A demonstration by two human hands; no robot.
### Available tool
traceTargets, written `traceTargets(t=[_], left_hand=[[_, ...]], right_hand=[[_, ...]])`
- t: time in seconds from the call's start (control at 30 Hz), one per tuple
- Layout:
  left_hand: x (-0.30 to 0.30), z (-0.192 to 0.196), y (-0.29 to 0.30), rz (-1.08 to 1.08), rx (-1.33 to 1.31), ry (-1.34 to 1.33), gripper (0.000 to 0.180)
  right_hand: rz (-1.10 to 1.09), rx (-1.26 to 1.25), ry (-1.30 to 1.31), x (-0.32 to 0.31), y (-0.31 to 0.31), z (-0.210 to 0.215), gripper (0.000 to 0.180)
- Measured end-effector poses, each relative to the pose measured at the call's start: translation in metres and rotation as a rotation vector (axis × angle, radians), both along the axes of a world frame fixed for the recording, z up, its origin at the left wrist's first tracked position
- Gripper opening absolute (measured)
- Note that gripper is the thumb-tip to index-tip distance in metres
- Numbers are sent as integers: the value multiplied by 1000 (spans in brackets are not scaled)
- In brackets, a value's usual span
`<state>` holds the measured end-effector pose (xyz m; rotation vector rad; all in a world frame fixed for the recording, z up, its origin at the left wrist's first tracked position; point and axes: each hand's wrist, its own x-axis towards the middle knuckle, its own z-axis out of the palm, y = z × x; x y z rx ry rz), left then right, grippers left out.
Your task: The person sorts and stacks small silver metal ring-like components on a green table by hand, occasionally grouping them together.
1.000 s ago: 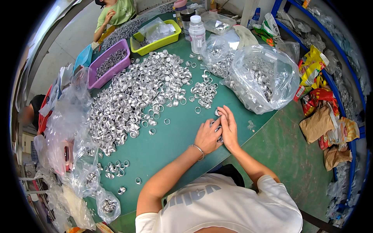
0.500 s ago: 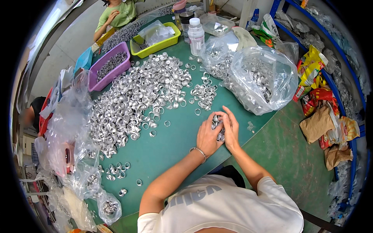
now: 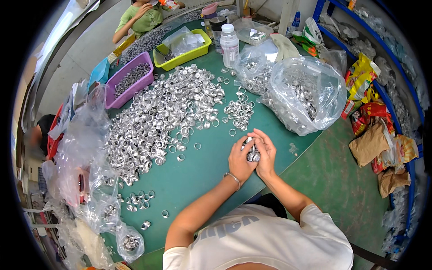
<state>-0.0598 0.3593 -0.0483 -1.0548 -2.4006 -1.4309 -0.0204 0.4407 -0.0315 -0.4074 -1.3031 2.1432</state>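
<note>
Green covers the round worktable (image 3: pixel 202 175), which fills most of the view, with a green floor to the right and blue shelving (image 3: pixel 396 103) stuffed with bags along the far right. Across the table's left and middle spreads a broad heap of small silver metal rings (image 3: pixel 153 121). To the right of it lies a big clear plastic bag (image 3: pixel 310 94) bulging with more of the same rings, its mouth toward the far side. At the far left sit a purple tray (image 3: pixel 130 83) and a yellow-green tray (image 3: pixel 184 51), both holding rings, and a white plastic bottle (image 3: pixel 229 40) stands upright beside them. Crumpled clear bags (image 3: pixel 85 148) pile along the left edge. Another person in a green top (image 3: pixel 144 18) sits at the far side.

Near the table's right edge, the left hand (image 3: pixel 240 158) and the right hand (image 3: pixel 266 150) meet, fingers curled inward and cupped together around a small cluster of rings (image 3: pixel 251 152). The cluster is mostly hidden between the palms, so its long axis and the way the rings face cannot be told. A thin bracelet (image 3: pixel 233 177) circles the left wrist. A few loose rings (image 3: pixel 189 150) lie scattered just left of the hands.
</note>
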Motion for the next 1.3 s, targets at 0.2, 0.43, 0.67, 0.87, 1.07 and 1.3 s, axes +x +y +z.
traceTargets(t=[0.2,0.43,0.67,0.87,1.07,1.3], left_hand=[[-8,0,-2,24,179,-35,50],[-22,30,-3,5,177,110,48],[-33,104,34,-177,146,281,57],[-53,163,125,-394,137,237,57],[-77,146,163,-513,32,53,63],[-81,163,94,-525,365,-277,25]], right_hand=[[-15,29,37,-10,-7,6,26],[-102,112,118,-25,-13,19,24],[-237,168,241,-18,22,93,23],[-472,137,339,-32,103,148,19],[-365,710,-216,-30,177,125,30],[-339,808,-102,7,150,134,24]])
